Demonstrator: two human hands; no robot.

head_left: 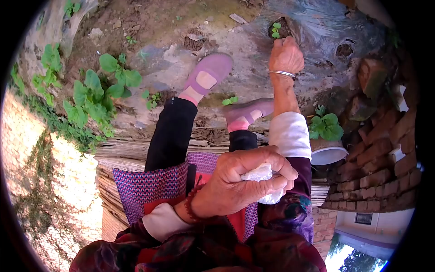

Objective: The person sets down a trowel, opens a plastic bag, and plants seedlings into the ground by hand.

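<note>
In front of my body, my left hand (229, 183), with a red bead bracelet at the wrist, is closed around a crumpled white packet (259, 173). Parts of it show between and below the fingers; its contents are hidden. My right hand (286, 56), wearing a silver bangle, reaches down to the ground. Its fingers are curled at the edge of a soil hole in the plastic film (317, 27). A small green seedling (276, 30) grows just beyond those fingertips. Whatever the right fingertips may hold is hidden from view.
Leafy plants (93, 93) grow at the left. Another hole (344, 50) opens in the film at the right. Stacked bricks (376, 158) line the right side, near a leafy plant (326, 127) and a white-rimmed container (327, 155). My purple shoes (213, 68) stand between small seedlings.
</note>
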